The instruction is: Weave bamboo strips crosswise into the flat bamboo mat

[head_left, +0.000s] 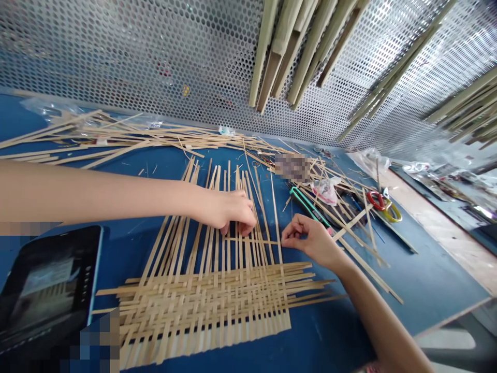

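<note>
A partly woven mat of pale bamboo strips (pixel 209 298) lies on the blue table, its long strips fanning away from me. Over the upper strips, my left hand (pixel 238 212) is closed with curled fingers among them; what it grips is too small to make out. To the right, my right hand (pixel 305 235) pinches the right end of a thin crosswise strip (pixel 258 241). That strip runs leftward across the long ones to below my left hand, some distance above the woven part.
A tablet (pixel 50 295) lies at the left. Loose strips (pixel 163 137) line the back by a perforated metal panel (pixel 135 62). At the right are a green cutter (pixel 305 203), scissors (pixel 388 207), plastic bags and more strips. Bamboo pieces (pixel 287 46) hang above.
</note>
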{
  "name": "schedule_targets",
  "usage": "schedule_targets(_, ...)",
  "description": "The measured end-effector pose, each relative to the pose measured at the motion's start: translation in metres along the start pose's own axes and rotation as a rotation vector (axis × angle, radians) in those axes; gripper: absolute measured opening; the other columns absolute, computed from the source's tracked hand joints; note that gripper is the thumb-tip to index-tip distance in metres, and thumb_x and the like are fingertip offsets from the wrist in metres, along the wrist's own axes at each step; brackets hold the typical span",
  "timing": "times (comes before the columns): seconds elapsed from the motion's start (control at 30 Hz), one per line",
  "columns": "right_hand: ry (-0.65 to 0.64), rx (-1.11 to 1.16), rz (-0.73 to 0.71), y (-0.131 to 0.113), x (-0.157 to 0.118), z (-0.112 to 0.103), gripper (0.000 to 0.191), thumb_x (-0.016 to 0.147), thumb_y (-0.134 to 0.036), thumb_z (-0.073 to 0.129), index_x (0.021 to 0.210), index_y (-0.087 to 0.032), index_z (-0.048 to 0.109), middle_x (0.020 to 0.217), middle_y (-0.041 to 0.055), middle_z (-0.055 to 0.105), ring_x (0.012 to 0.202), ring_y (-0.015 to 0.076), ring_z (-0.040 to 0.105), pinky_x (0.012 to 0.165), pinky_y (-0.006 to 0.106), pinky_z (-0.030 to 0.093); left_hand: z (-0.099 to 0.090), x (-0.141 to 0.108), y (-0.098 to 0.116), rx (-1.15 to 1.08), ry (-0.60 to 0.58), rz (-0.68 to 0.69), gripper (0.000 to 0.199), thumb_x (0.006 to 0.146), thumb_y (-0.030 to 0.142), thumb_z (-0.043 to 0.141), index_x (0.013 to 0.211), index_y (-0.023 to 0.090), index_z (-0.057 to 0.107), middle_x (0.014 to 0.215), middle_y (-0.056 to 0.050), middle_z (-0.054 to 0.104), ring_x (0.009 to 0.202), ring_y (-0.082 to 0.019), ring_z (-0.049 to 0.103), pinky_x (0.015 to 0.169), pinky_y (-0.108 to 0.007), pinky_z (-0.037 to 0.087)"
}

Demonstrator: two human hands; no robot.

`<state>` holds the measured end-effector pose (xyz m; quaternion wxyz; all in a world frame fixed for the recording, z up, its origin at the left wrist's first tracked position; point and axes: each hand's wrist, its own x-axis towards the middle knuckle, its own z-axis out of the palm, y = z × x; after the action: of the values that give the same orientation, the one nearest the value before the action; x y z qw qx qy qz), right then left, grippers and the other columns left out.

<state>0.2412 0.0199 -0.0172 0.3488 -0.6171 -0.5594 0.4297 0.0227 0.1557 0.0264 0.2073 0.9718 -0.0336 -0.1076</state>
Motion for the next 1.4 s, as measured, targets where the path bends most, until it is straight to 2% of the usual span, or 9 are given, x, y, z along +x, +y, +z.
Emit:
schedule_targets(0.13,-0.015,-0.005,-0.005,-0.002,0.002,0.002,0.043,0.066,-0.025,0.075,0.065,-0.024,0.032,0.07,-0.0015,0.068,0.059,0.0125,0.048,0.06,0.029,0.037,0.001,-0.002,0.001,0.029,0.04,0.029,0.039,0.063,-0.016,0.056,0.081,0.019,0.06,0.082,0.006,0.068,0.087,-0.013,0.055,0.087,-0.029,0.027)
schedule_targets(0.27,-0.022,-0.036,-0.008,-0.007,0.002,0.005,0.041,0.067,-0.028,0.074,0.065,-0.024,0.033,0.071,-0.0009,0.068,0.058,0.0125,0.048,0.06,0.03,0.039,0.003,-0.007,0.002,0.078,0.113,0.031,0.037,0.067,-0.012,0.058,0.087,0.019,0.061,0.095,0.001,0.066,0.095,-0.017,0.055,0.089,-0.032,0.027)
schedule_targets(0.4,-0.03,-0.049,-0.025,-0.01,0.001,0.006,0.035,0.067,-0.026,0.072,0.067,-0.024,0.037,0.071,-0.0025,0.064,0.059,0.0121,0.049,0.06,0.029,0.042,0.005,-0.013,-0.002,0.152,0.18,0.027,0.026,0.074,-0.003,0.063,0.087,0.019,0.062,0.095,-0.002,0.064,0.088,-0.018,0.055,0.078,-0.032,0.03)
schedule_targets(0.5,-0.089,-0.034,-0.017,-0.009,-0.002,0.0,0.028,0.069,-0.026,0.074,0.076,-0.023,0.048,0.076,-0.0021,0.065,0.064,0.0129,0.054,0.064,0.03,0.046,0.007,-0.018,-0.007,0.168,0.139,0.036,0.024,0.079,-0.003,0.058,0.072,0.02,0.06,0.079,0.001,0.064,0.077,-0.016,0.055,0.072,-0.03,0.032)
schedule_targets(0.67,-0.123,-0.121,0.0,-0.011,-0.008,-0.011,0.022,0.07,-0.026,0.076,0.081,-0.02,0.058,0.077,0.0008,0.068,0.07,0.015,0.059,0.069,0.032,0.05,0.005,-0.031,-0.007,0.072,0.073,0.088,0.025,0.084,0.0,0.058,0.07,0.021,0.063,0.076,0.002,0.068,0.076,-0.013,0.058,0.072,-0.025,0.037)
schedule_targets(0.9,-0.102,-0.146,-0.014,-0.011,-0.01,-0.011,0.021,0.073,-0.028,0.074,0.078,-0.022,0.054,0.077,0.001,0.067,0.071,0.0157,0.059,0.069,0.033,0.051,0.0,-0.031,0.002,0.033,0.094,0.05,0.029,0.077,-0.004,0.065,0.065,0.022,0.066,0.074,0.005,0.07,0.069,-0.011,0.058,0.07,-0.024,0.036)
schedule_targets(1.07,-0.123,-0.121,-0.032,-0.008,-0.011,-0.012,0.022,0.075,-0.028,0.073,0.083,-0.022,0.054,0.078,0.0005,0.066,0.069,0.0148,0.058,0.068,0.032,0.051,-0.002,-0.026,0.005,0.005,0.053,-0.041,0.028,0.068,-0.005,0.07,0.058,0.021,0.064,0.066,0.006,0.067,0.062,-0.011,0.056,0.061,-0.025,0.034)
schedule_targets(1.27,-0.132,-0.144,-0.027,-0.008,-0.011,-0.013,0.02,0.076,-0.029,0.072,0.084,-0.021,0.056,0.078,0.0013,0.066,0.071,0.0155,0.059,0.069,0.033,0.051,0.006,-0.028,0.002,-0.011,0.046,0.0,0.027,0.07,-0.006,0.065,0.063,0.02,0.061,0.067,0.004,0.065,0.062,-0.011,0.056,0.061,-0.023,0.036)
schedule_targets(1.4,-0.132,-0.156,-0.019,-0.009,-0.012,-0.012,0.02,0.076,-0.031,0.072,0.083,-0.021,0.056,0.078,0.0015,0.066,0.068,0.0148,0.057,0.066,0.032,0.05,0.002,-0.029,0.003,0.034,0.005,-0.036,0.026,0.064,-0.005,0.072,0.066,0.02,0.064,0.07,0.006,0.066,0.062,-0.011,0.054,0.061,-0.026,0.032)
